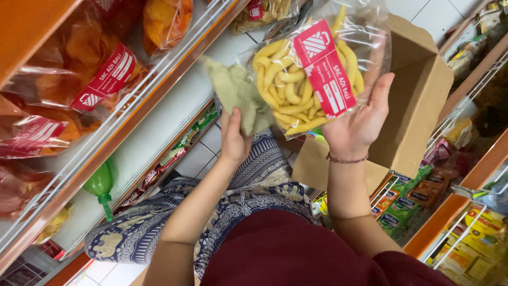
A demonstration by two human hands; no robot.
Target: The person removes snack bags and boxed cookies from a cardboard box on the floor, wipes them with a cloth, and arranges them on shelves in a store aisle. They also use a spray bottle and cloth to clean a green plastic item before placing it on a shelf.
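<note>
From my head view I see 2 bare hands raised in front of me. My right hand (360,119) is spread open, palm up, under a clear snack bag (312,74) filled with yellow curved sticks and carrying a red-and-white label. The bag rests on the palm and fingers rather than being pinched; its bulk lies at 11 o'clock from the palm, and the fingertips show past its right edge at about 1 o'clock. A thin beaded bracelet (346,158) circles that wrist.

My left hand (234,139) is closed around a crumpled grey-green cloth (238,95). The cloth sticks up out of the fist toward 12 o'clock and its right edge touches the left side of the bag, at 9 o'clock from the label.

Behind the bag, at 3 o'clock, stands an open brown cardboard box (418,100) on the tiled floor. At 9 to 10 o'clock, an orange-edged shelf (132,122) with a white wire rail holds bags of orange chips (100,63) with similar labels. A green plastic bottle (100,182) sits lower, at 8 o'clock. At 4 o'clock a second rack (465,212) carries green and yellow packets.
</note>
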